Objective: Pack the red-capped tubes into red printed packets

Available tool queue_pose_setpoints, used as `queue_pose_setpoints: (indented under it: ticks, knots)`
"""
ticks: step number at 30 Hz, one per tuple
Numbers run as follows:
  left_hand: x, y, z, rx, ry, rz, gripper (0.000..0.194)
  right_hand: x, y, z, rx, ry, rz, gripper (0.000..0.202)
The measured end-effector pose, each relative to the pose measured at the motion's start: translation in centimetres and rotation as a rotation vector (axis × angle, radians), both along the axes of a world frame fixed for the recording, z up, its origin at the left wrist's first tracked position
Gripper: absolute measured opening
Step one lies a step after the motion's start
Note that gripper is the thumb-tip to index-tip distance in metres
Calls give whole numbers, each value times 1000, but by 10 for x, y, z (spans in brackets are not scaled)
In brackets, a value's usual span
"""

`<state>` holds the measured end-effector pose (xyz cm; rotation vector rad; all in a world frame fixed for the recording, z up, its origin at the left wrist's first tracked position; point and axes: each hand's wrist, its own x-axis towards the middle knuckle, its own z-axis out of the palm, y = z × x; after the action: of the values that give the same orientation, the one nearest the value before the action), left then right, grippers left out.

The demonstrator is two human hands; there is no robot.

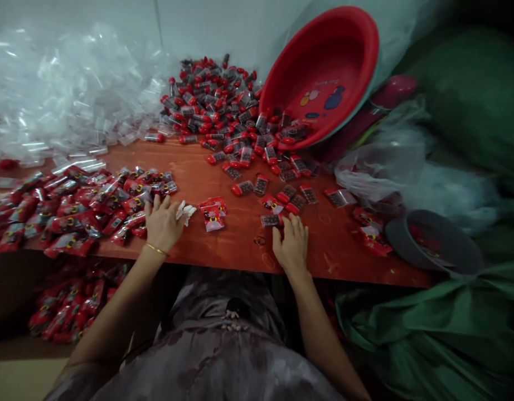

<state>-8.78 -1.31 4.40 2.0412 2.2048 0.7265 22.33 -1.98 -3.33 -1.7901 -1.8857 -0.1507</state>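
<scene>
My left hand (163, 225) rests at the right edge of a heap of red printed packets (73, 209), fingers stretched out. A crumpled white scrap (185, 212) sits against its thumb side; whether it is attached cannot be made out. Between the hands lie a few flat red packets (214, 216). My right hand (294, 242) has thumb and forefinger at the red-capped end of a small clear tube (270, 221) with dark contents, apparently pinching it. Just beyond are similar tubes (285, 194) and another red packet (272, 204).
Many red-capped tubes (211, 100) are piled at the back, spilling from a tipped red basin (344, 61). Clear plastic sleeves (73, 89) heap at back left. A grey bowl (401, 236) stands right, near plastic bags (378, 161). More packets (73, 306) lie below the table's left edge.
</scene>
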Motion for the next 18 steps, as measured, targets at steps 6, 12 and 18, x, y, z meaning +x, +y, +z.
queue_pose_setpoints:
  ticks: [6, 12, 18]
  knots:
    - [1, 3, -18, -96, 198, -36, 33, 5, 0, 2, 5, 54, -21, 42]
    - [0, 9, -27, -162, 164, -126, 42, 3, 1, 1, 35, 79, -5, 41]
    - [10, 22, -4, -59, 189, -130, 42, 4, 1, 2, 34, 108, 10, 39]
